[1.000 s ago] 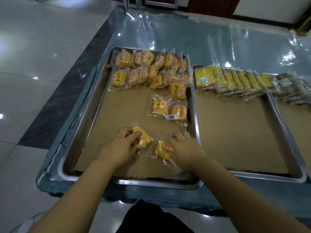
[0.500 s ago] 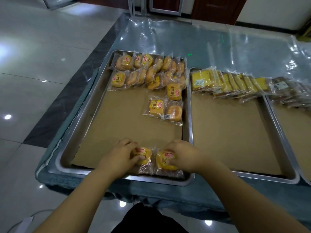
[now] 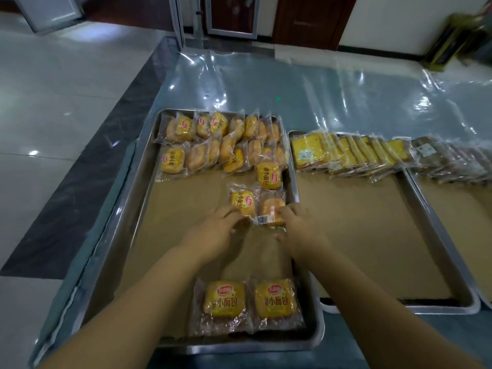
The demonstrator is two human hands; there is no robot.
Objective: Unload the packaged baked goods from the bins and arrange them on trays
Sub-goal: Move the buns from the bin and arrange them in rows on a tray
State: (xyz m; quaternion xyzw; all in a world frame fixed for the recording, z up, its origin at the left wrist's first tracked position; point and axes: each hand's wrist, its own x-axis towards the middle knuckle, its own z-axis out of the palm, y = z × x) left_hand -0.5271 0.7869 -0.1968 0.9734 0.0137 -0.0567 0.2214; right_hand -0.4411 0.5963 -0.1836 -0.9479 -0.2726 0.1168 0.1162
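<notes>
Inside the left tray (image 3: pixel 239 347), which is lined with brown paper (image 3: pixel 181 222), two bun packets are laid side by side near the middle, toward its right wall. One is a label-up packet (image 3: pixel 242 199), and touching it on the right is a barcode-up packet (image 3: pixel 272 210). The near corner of the label-up packet is covered by the curled fingers of the left hand (image 3: pixel 213 233). The right edge of the barcode-up packet is met by the bent fingers of the right hand (image 3: pixel 299 230), whose thumb is spread below the packet's near edge. Whether either packet is actually pinched cannot be told, since the fingertips are blurred. A pair of near packets (image 3: pixel 223 302) is laid flat, labels up, against the tray's near wall, between the forearms. The tray's far end is filled with overlapping packet rows (image 3: pixel 213 139). Just right of the left tray, a middle tray (image 3: pixel 399 309) is seen with sliced-cake packets (image 3: pixel 346 153) leaned in a row along its far end. Further right, dark packets (image 3: pixel 447 158) are lined up.
</notes>
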